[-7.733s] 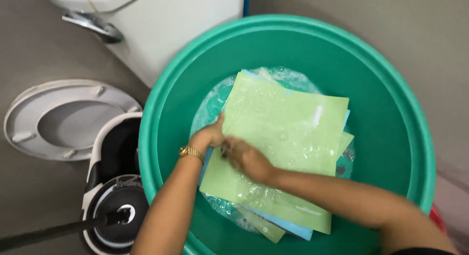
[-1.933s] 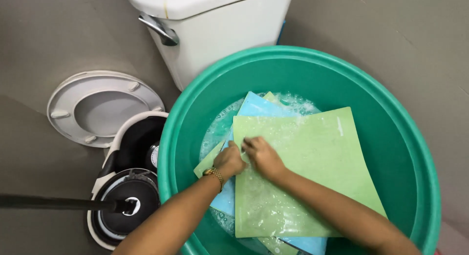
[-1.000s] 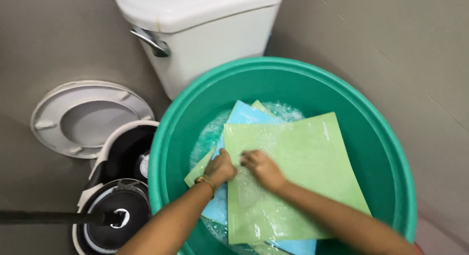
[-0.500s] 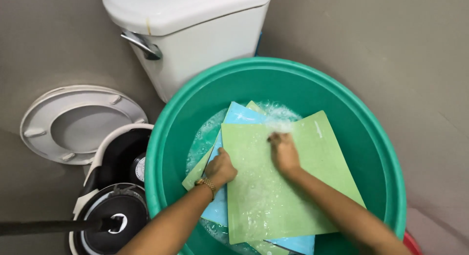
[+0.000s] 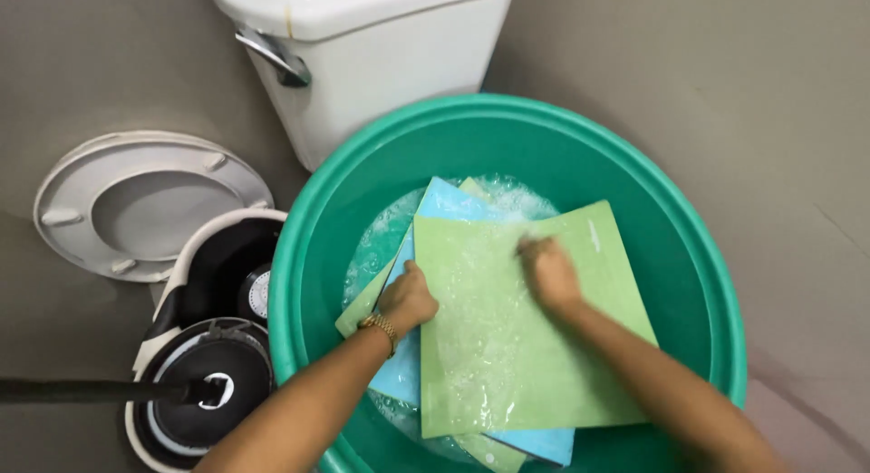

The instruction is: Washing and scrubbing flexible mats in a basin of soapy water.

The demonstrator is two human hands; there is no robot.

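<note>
A grey floor is seen throughout. A white toilet tank with a chrome flush lever is positioned at top. A detached toilet seat is laid at left, beside a black-and-white mop bucket.

**Bathroom floor and what is standing on it**

A grey floor is carrying everything here. A large green basin is sitting on it, taking up most of the middle and right. Just behind the basin a white toilet cistern is standing. To the left a detached white toilet seat is lying flat on the floor, and near it, touching the basin's left side, a black-and-white mop bucket is resting with a dark handle reaching across it
</note>
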